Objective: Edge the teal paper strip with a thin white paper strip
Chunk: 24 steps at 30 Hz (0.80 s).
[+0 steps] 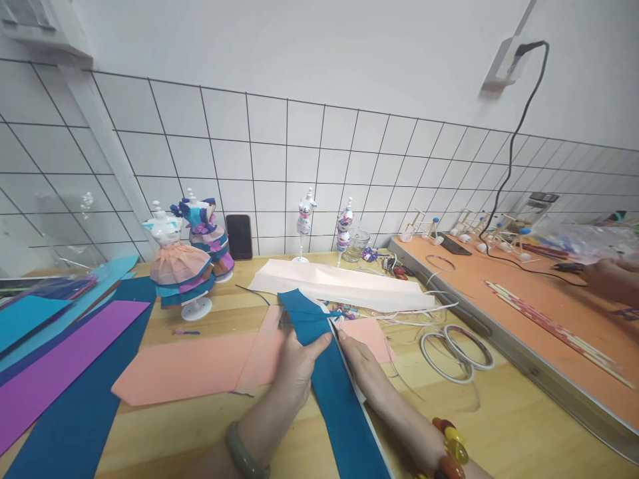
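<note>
A long teal strip of crepe-like paper (pixel 334 392) runs from the table's near edge up to the middle, with a white edge showing along its right side. My left hand (pixel 299 366) grips it from the left, thumb pressed on top. At its right edge, my right hand (pixel 362 362) pinches the border; its fingertips are partly hidden. A narrow teal piece crosses the strip just above my thumbs. Under and beside my left hand lie peach paper sheets (pixel 190 366). Behind the strip is a pale pink folded sheet (pixel 339 283), with small coloured scraps (pixel 344 311) before it.
Two mannequins in paper dresses (pixel 180 263) stand left of a phone (pixel 239 237). Two small mannequins (pixel 305 216) and a glass (pixel 357 245) stand behind. Wire coils (pixel 456 352) lie right. Purple paper (pixel 74 366) lies left. Another person's hand (pixel 612 283) is over the orange table (pixel 499 286).
</note>
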Available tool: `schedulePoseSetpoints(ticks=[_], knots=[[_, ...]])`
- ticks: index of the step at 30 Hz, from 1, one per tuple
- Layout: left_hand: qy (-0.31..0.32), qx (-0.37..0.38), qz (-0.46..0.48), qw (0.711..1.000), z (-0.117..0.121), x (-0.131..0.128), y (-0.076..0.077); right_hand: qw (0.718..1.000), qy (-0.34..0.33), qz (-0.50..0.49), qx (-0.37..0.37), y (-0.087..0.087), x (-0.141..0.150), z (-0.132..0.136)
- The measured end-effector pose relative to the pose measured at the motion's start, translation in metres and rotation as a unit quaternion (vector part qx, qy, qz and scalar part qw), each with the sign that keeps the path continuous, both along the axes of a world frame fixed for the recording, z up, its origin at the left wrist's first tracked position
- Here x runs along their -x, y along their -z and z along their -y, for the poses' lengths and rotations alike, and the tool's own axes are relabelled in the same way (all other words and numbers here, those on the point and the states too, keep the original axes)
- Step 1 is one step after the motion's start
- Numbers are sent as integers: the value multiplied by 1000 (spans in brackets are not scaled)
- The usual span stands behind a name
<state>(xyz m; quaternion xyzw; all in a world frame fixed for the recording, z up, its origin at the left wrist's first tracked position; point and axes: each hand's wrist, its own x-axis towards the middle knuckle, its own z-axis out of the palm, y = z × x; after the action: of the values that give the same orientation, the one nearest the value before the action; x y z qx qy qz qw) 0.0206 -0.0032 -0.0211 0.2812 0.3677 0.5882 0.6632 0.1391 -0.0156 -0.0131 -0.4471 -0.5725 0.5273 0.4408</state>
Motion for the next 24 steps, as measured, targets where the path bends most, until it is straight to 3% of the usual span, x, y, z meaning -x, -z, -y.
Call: schedulePoseSetpoints(ticks=[24], knots=[[0, 1, 13, 1000, -1, -1, 2, 999, 13, 27, -14, -6, 2, 2]])
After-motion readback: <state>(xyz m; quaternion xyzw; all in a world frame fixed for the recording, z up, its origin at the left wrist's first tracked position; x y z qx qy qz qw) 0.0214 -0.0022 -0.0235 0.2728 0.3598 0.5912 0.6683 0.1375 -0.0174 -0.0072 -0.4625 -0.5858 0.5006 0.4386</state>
